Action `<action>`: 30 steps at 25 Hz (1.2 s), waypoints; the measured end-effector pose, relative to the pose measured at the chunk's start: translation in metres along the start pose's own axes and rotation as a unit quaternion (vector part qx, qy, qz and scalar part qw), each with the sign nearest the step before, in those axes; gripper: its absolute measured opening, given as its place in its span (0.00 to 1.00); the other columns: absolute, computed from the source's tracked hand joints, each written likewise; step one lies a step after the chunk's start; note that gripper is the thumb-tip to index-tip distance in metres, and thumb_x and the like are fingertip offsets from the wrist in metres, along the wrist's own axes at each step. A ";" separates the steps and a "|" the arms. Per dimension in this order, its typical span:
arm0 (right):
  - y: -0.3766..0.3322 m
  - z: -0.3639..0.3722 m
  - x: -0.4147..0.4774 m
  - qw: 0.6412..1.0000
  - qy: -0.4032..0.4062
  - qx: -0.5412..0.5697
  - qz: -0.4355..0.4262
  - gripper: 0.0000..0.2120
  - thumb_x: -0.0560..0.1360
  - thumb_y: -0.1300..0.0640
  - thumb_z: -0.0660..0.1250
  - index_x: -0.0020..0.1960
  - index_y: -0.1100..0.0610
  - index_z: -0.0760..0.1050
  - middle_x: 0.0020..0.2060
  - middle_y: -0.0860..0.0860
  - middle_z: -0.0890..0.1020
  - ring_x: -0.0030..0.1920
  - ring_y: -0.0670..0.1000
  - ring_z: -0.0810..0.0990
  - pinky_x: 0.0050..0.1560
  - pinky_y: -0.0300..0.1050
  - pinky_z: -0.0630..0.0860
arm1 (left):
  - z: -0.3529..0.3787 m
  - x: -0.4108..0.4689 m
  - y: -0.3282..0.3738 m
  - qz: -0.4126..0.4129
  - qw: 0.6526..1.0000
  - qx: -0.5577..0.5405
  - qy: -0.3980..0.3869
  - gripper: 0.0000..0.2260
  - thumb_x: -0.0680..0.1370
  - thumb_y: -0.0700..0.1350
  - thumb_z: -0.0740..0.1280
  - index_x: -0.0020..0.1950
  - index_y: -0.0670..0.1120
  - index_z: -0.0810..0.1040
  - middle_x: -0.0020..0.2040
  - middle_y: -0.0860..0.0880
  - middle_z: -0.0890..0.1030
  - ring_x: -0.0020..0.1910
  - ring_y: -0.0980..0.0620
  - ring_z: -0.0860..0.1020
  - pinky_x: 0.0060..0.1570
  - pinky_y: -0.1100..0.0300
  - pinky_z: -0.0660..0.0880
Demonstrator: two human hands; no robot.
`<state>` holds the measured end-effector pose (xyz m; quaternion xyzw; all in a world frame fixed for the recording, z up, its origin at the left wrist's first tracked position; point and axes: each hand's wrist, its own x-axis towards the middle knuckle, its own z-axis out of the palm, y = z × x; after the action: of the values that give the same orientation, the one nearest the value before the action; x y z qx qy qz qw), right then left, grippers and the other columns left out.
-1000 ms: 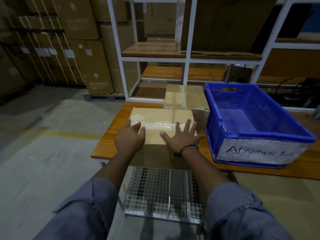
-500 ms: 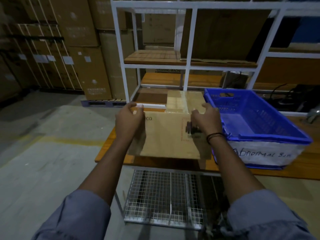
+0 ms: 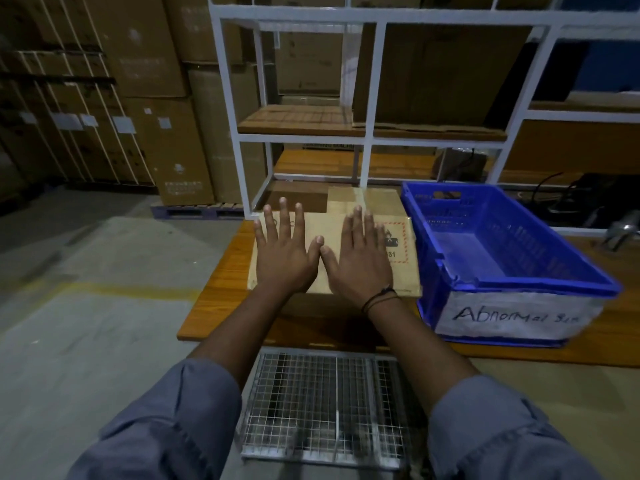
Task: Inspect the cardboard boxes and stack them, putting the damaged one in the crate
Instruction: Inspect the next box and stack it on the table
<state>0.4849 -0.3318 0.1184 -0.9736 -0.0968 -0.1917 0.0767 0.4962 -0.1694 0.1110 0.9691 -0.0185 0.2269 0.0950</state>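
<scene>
We see wooden table [image 3: 221, 289] carrying blue crate [image 3: 502, 317]; just left of crate, near box [image 3: 330, 228] and, behind, far box [image 3: 363, 202].
</scene>
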 end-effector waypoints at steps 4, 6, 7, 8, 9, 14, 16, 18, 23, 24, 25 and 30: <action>0.002 0.005 0.008 1.000 -0.001 0.001 -0.004 0.39 0.84 0.34 0.39 0.84 0.61 0.39 0.83 0.58 0.38 0.82 0.57 0.35 0.81 0.59 0.39 | 0.004 0.005 0.001 0.003 1.000 0.011 0.011 0.35 0.82 0.66 0.38 0.85 0.49 0.39 0.84 0.43 0.36 0.82 0.40 0.34 0.79 0.37 0.39; 0.001 0.009 0.011 1.000 -0.010 0.005 -0.006 0.39 0.84 0.35 0.40 0.84 0.61 0.39 0.83 0.58 0.38 0.82 0.56 0.35 0.82 0.58 0.38 | 0.007 0.006 -0.001 0.000 1.000 0.010 0.002 0.35 0.82 0.66 0.38 0.85 0.49 0.39 0.84 0.44 0.36 0.82 0.40 0.34 0.79 0.37 0.39; 0.002 0.010 0.011 1.000 -0.013 0.005 -0.007 0.39 0.84 0.35 0.40 0.84 0.60 0.39 0.83 0.58 0.37 0.82 0.56 0.35 0.82 0.58 0.38 | 0.008 0.006 -0.001 0.000 1.000 0.010 -0.002 0.35 0.82 0.66 0.38 0.85 0.49 0.39 0.84 0.44 0.36 0.82 0.40 0.34 0.79 0.37 0.39; 0.003 0.010 0.011 1.000 -0.014 0.004 -0.009 0.39 0.84 0.34 0.40 0.84 0.60 0.38 0.83 0.58 0.37 0.82 0.56 0.35 0.82 0.58 0.38 | 0.008 0.007 -0.001 0.000 1.000 0.011 -0.006 0.35 0.82 0.66 0.37 0.85 0.49 0.39 0.84 0.44 0.36 0.82 0.40 0.34 0.79 0.37 0.39; 0.005 0.009 0.011 1.000 -0.014 0.004 -0.012 0.39 0.84 0.34 0.40 0.84 0.60 0.38 0.83 0.58 0.37 0.82 0.56 0.35 0.82 0.58 0.38 | 0.006 0.007 0.000 0.000 1.000 0.011 -0.008 0.36 0.82 0.67 0.37 0.85 0.49 0.38 0.84 0.44 0.35 0.82 0.40 0.34 0.79 0.37 0.39; 0.016 0.000 0.008 1.000 -0.010 -0.004 0.021 0.41 0.83 0.34 0.40 0.83 0.61 0.36 0.82 0.58 0.36 0.82 0.55 0.34 0.81 0.57 0.37 | 0.003 0.008 0.000 0.004 1.000 0.003 -0.003 0.36 0.82 0.68 0.38 0.84 0.49 0.38 0.84 0.44 0.36 0.82 0.41 0.34 0.79 0.38 0.37; 0.016 0.000 0.008 1.000 -0.008 -0.007 0.025 0.41 0.83 0.34 0.40 0.83 0.61 0.36 0.82 0.58 0.36 0.82 0.55 0.34 0.81 0.57 0.36 | 0.004 0.008 -0.002 0.002 1.000 0.004 0.002 0.36 0.82 0.68 0.38 0.85 0.49 0.38 0.84 0.44 0.36 0.82 0.41 0.34 0.79 0.38 0.38; 0.015 0.000 0.009 1.000 -0.013 -0.004 0.023 0.41 0.83 0.34 0.40 0.83 0.61 0.37 0.82 0.58 0.37 0.82 0.55 0.34 0.81 0.57 0.36 | 0.005 0.010 -0.002 0.001 1.000 0.003 0.002 0.36 0.82 0.68 0.38 0.85 0.50 0.39 0.84 0.44 0.36 0.82 0.41 0.34 0.79 0.38 0.38; 0.022 0.000 0.006 1.000 -0.019 -0.001 0.018 0.41 0.83 0.33 0.41 0.83 0.60 0.36 0.82 0.57 0.36 0.82 0.54 0.33 0.81 0.56 0.36 | 0.007 0.007 0.000 0.001 1.000 -0.001 0.003 0.36 0.82 0.68 0.39 0.85 0.50 0.39 0.84 0.44 0.36 0.82 0.41 0.34 0.79 0.38 0.39; 0.025 -0.001 0.005 1.000 -0.016 -0.001 0.022 0.41 0.83 0.33 0.41 0.83 0.60 0.36 0.82 0.57 0.36 0.82 0.54 0.34 0.81 0.56 0.35 | 0.007 0.007 0.000 0.001 1.000 -0.001 0.004 0.36 0.82 0.68 0.39 0.85 0.50 0.39 0.84 0.44 0.36 0.82 0.41 0.34 0.79 0.38 0.39; 0.027 -0.002 0.005 0.999 -0.010 -0.001 0.033 0.41 0.83 0.33 0.42 0.83 0.60 0.36 0.82 0.57 0.37 0.82 0.54 0.34 0.81 0.56 0.36 | 0.007 0.007 0.000 0.001 1.000 -0.001 0.004 0.36 0.82 0.68 0.40 0.85 0.50 0.39 0.84 0.44 0.36 0.82 0.41 0.34 0.79 0.38 0.39; 0.030 -0.001 0.008 0.998 -0.006 -0.009 0.054 0.41 0.83 0.34 0.41 0.83 0.61 0.36 0.82 0.58 0.37 0.82 0.55 0.35 0.82 0.57 0.37 | 0.006 0.009 -0.002 -0.001 1.000 -0.004 0.006 0.36 0.82 0.68 0.40 0.85 0.50 0.40 0.84 0.45 0.37 0.82 0.41 0.35 0.79 0.38 0.39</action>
<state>0.4980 -0.3595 0.1191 -0.9791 -0.0426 -0.1827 0.0781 0.5074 -0.1688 0.1094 0.9673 -0.0175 0.2328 0.0988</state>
